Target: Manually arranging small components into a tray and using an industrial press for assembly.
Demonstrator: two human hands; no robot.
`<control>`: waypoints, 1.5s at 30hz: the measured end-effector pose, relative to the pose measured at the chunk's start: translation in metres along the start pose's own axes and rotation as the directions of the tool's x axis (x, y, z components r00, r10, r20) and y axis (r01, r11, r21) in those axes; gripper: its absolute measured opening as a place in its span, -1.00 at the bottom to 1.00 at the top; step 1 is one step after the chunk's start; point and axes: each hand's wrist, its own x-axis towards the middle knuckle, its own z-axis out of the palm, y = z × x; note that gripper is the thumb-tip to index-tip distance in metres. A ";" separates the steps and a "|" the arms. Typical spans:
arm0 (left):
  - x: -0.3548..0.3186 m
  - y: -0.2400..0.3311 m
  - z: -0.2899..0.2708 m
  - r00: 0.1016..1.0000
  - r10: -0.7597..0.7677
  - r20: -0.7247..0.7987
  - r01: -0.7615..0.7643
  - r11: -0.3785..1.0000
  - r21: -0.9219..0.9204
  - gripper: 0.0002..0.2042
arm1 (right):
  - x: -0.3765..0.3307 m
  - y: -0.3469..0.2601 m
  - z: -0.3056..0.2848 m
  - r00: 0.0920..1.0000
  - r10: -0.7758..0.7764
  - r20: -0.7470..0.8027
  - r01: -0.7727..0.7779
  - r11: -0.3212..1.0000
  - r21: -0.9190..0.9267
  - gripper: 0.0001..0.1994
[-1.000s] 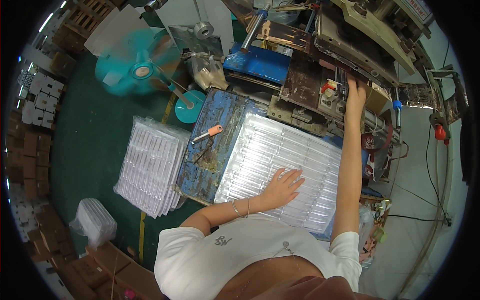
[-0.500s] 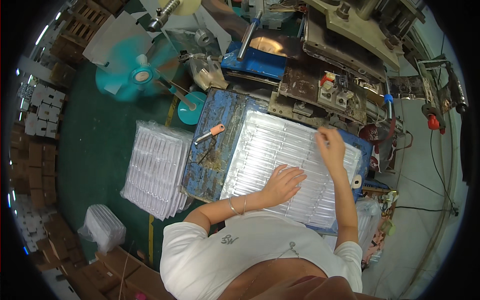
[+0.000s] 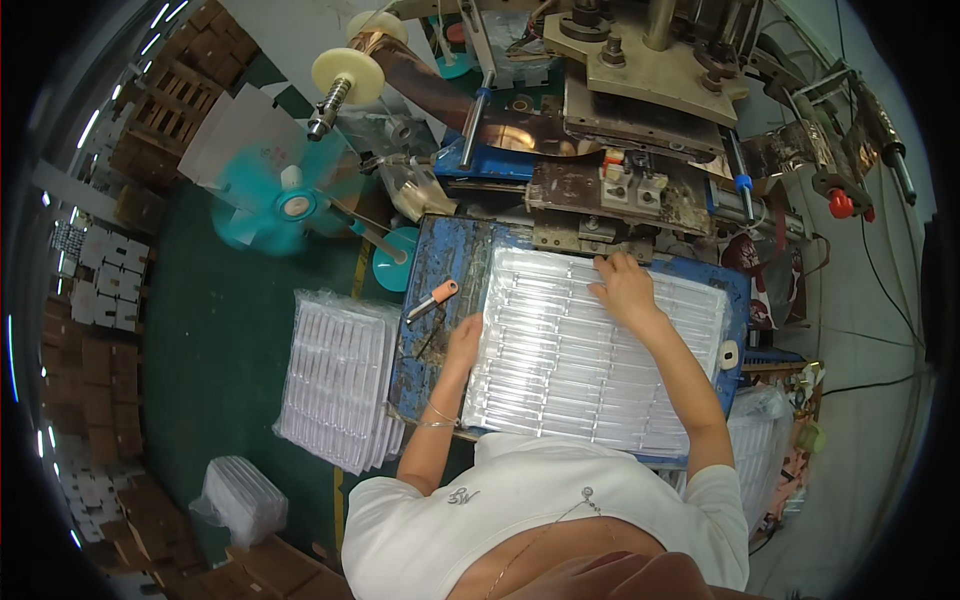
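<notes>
Handling of the clear ribbed tray (image 3: 560,375): it already lies flat on the worn blue table (image 3: 432,242), between the two hands; this looks like a tray being steadied or adjusted partway through the work.
Slots: glare hides whether they hold pieces, so how much is filled or left cannot be told.
Metal fixture (image 3: 632,190): neither hand touches it, and the press head (image 3: 640,75) stands raised behind it.
Stacked trays (image 3: 335,380): similar ones sit left of the table, away from both hands.
Left hand (image 3: 463,340): at the tray's left edge, fingers pointing away from the body and partly curled; whether they pinch the edge cannot be told.
Right hand (image 3: 628,292): over the far edge, fingers half bent, thumb apart; anything under the fingertips is hidden.
Right forearm (image 3: 692,385): angled inward across the tray's right side.
</notes>
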 end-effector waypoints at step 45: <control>-0.063 0.190 0.076 0.636 0.702 0.319 -0.739 0.673 -0.008 -0.70 | 0.107 0.058 -0.112 0.837 0.416 -0.355 -0.191 0.831 0.522 -0.56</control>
